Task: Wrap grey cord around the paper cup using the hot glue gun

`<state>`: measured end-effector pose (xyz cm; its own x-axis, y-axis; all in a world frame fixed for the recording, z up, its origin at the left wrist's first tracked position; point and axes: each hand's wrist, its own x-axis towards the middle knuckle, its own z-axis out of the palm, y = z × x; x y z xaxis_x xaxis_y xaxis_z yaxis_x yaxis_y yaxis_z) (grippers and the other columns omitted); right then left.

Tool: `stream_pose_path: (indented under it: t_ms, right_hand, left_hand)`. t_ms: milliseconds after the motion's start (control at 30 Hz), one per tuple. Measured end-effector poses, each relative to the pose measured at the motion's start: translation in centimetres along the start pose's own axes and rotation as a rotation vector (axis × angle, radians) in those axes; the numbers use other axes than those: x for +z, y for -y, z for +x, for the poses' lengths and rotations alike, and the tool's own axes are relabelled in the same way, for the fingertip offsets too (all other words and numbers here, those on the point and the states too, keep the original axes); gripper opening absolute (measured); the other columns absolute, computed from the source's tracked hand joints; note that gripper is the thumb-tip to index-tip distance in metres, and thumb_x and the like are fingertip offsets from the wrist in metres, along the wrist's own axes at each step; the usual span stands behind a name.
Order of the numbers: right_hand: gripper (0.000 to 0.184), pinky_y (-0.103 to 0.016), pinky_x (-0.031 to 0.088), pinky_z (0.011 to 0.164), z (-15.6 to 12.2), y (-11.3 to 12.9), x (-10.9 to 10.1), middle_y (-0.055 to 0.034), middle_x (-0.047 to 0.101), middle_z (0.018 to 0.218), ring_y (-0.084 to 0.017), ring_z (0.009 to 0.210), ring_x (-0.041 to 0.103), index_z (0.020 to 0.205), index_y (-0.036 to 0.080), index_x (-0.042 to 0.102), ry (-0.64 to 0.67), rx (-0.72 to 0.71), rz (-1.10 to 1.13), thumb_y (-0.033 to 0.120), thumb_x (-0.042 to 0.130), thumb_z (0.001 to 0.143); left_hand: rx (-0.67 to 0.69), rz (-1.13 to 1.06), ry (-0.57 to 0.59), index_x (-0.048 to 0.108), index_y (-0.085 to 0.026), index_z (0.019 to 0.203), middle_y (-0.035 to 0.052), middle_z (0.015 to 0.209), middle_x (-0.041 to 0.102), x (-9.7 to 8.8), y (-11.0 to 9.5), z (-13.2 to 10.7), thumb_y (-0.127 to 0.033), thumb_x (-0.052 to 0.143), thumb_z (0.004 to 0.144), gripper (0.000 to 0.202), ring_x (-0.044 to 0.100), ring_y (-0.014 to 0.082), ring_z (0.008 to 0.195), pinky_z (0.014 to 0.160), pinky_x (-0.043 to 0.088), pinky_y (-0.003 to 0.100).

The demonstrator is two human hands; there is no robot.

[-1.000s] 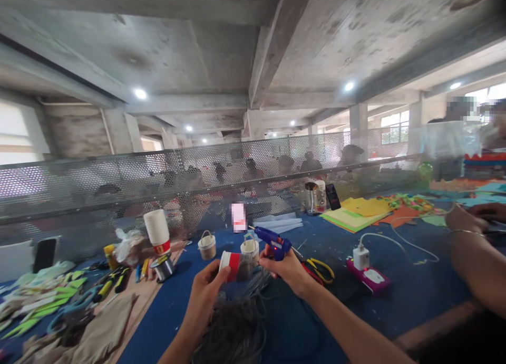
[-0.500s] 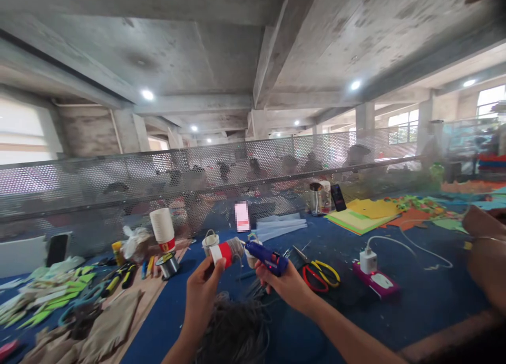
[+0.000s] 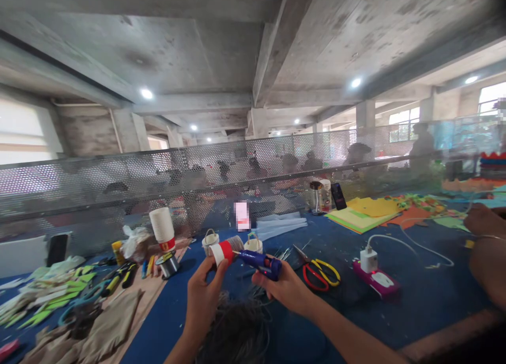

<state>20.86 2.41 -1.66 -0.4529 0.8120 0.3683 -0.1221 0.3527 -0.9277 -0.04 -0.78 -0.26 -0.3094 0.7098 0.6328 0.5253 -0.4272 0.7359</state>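
A small paper cup (image 3: 226, 251), white and red with grey cord wound round one end, lies sideways in my left hand (image 3: 206, 280), gripped between thumb and fingers. My right hand (image 3: 279, 286) is wrapped round a blue glue gun (image 3: 259, 262) with a small red light. Its nozzle points left and is at the cup's red band by the cord; whether it touches I cannot tell. Behind them stand two small cord-wrapped cups with handles, one on the left (image 3: 211, 241) and one on the right (image 3: 253, 243). Below my hands is a grey heap of cord (image 3: 235, 329).
Scissors (image 3: 322, 274) with red and yellow handles lie right of my hand. Beyond are a purple power strip (image 3: 375, 278) and coloured sheets (image 3: 361, 219). Stacked paper cups (image 3: 162, 228) and a wire spool (image 3: 168, 265) stand left. Another person's arm (image 3: 488, 248) rests at right.
The glue gun has moved left and slightly down, its nozzle shifting from the cord-wound end to the red band. My left hand has barely moved. At right, the other person's hand has shifted slightly.
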Motion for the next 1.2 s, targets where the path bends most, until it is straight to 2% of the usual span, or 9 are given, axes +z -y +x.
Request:
stream_pose_path:
  t_ms: [233,667,833,1200]
  right_hand:
    - [0.035,-0.019,0.034,0.042,0.0,0.4,0.0,0.0058,0.05,0.053,-0.009,0.046,0.041,0.089,0.019,0.065,-0.02,0.036,-0.007,0.051,0.072,0.078]
    - [0.039,-0.02,0.032,0.041,0.0,0.7,0.1,0.006,0.048,0.05,-0.008,0.044,0.04,0.084,0.017,0.066,-0.04,0.086,-0.072,0.055,0.072,0.076]
    - [0.039,-0.019,0.031,0.04,0.1,0.1,0.0,0.0065,0.046,0.048,-0.008,0.043,0.039,0.081,0.017,0.065,-0.039,0.071,-0.086,0.055,0.071,0.077]
    - [0.04,-0.02,0.03,0.04,0.0,0.0,-0.1,0.0061,0.046,0.046,-0.008,0.042,0.039,0.071,0.017,0.063,-0.043,0.077,-0.128,0.055,0.069,0.078]
  left_hand:
    - [0.05,0.025,0.001,0.073,-0.018,0.096,0.0038,0.097,0.074,0.0,-0.3,-0.2,-0.043,0.063,0.084,0.03,0.064,0.0244,0.092,0.085,0.046,0.029]
    - [0.056,0.035,0.0,0.074,-0.018,0.097,0.0037,0.096,0.074,0.1,-0.8,-0.2,-0.045,0.062,0.084,0.033,0.063,0.0235,0.088,0.083,0.046,0.028]
    - [0.058,0.05,0.004,0.073,-0.018,0.1,0.0029,0.093,0.073,0.1,-0.4,-0.2,-0.046,0.062,0.084,0.034,0.06,0.0218,0.085,0.081,0.045,0.027]
    - [0.064,0.047,-0.023,0.073,-0.018,0.095,0.0014,0.088,0.072,0.1,-0.7,-0.2,-0.047,0.063,0.083,0.033,0.061,0.0205,0.08,0.076,0.046,0.025]
